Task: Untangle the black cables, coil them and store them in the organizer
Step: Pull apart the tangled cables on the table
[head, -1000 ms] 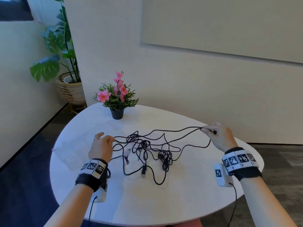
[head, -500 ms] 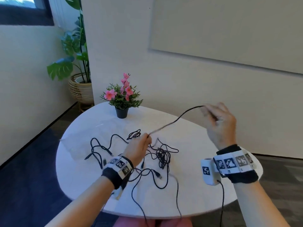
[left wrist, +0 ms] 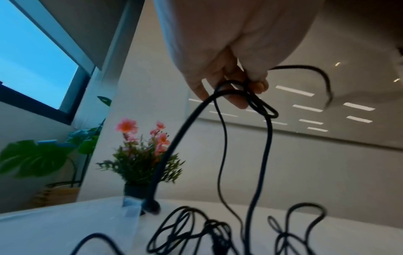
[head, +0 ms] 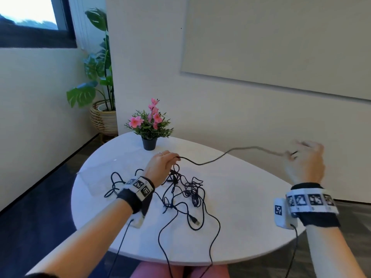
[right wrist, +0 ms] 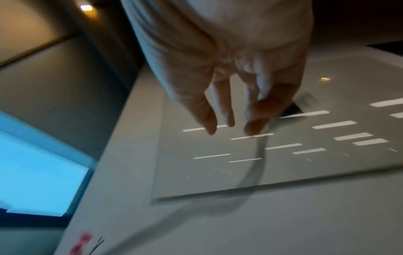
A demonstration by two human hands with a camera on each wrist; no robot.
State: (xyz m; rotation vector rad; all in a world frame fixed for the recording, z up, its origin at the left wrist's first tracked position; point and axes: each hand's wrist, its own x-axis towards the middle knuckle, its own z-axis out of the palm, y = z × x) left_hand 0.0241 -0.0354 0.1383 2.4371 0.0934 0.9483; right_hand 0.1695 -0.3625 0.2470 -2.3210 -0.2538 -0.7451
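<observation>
The left hand [head: 161, 164] is pinching a loop of black cable [head: 202, 162] between thumb and fingertips [left wrist: 258, 86], its grip clamped on the strand just above the bench [head: 251, 197]. From there the cable is running rightward, off the surface, toward the right hand [head: 305, 161], which is hanging in the air past the bench's far right edge; motion blur is smearing its fingers [right wrist: 257, 110], so I cannot tell whether that grip is closed on the cable or apart. Below the left hand the remaining cables are lying in a loose tangle [head: 180, 191] on the white bench, with two strands trailing over the near edge. A clear plastic organizer [head: 96, 179] is sitting left of the tangle, and a small pot of pink flowers [head: 149, 127] is standing at the far edge.
</observation>
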